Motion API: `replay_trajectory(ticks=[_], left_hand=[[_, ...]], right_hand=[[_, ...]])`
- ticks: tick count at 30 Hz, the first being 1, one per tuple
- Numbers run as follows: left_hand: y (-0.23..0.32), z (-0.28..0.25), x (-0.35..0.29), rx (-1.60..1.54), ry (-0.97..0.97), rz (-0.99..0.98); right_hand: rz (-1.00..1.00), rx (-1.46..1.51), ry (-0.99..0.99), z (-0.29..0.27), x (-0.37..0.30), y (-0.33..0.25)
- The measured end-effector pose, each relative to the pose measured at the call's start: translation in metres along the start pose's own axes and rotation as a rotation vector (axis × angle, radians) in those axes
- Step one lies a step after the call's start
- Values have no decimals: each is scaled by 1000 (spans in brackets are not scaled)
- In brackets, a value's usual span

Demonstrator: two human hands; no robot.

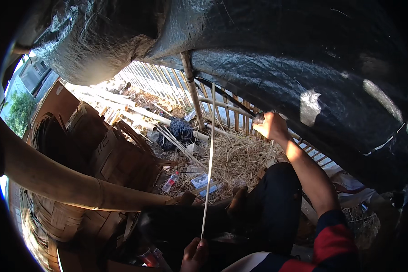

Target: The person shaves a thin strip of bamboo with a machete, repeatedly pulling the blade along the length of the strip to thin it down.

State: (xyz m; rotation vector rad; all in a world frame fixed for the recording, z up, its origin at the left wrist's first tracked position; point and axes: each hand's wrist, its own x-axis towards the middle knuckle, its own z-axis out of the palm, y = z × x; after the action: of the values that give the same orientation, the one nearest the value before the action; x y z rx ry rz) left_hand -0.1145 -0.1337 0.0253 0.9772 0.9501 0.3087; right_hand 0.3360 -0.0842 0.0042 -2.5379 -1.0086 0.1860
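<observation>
My left hand is low in the view, pinching the bottom end of a long, thin, pale bamboo strip. The strip rises almost straight up past my dark-trousered knees. My right hand is stretched out ahead at the bamboo fence, closed around the handle of a long dark blade. That blade slants up and to the left, toward an upright fence post. The strip crosses in front of it; whether the two touch is unclear.
A thick bamboo pole crosses the left side. Woven baskets are stacked behind it. Straw, a plastic bottle, a packet and a dark cloth lie on the ground. Black tarpaulin hangs overhead, above the slatted fence.
</observation>
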Motion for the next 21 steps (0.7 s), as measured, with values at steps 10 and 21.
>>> replay_trajectory(ticks=[10,21], left_hand=[[7,13,14,-22,14,168],[2,12,20,18,-2,162]], right_hand=[[96,373,126,14,-8,15],[-345,526,119,-7,-31,-6]])
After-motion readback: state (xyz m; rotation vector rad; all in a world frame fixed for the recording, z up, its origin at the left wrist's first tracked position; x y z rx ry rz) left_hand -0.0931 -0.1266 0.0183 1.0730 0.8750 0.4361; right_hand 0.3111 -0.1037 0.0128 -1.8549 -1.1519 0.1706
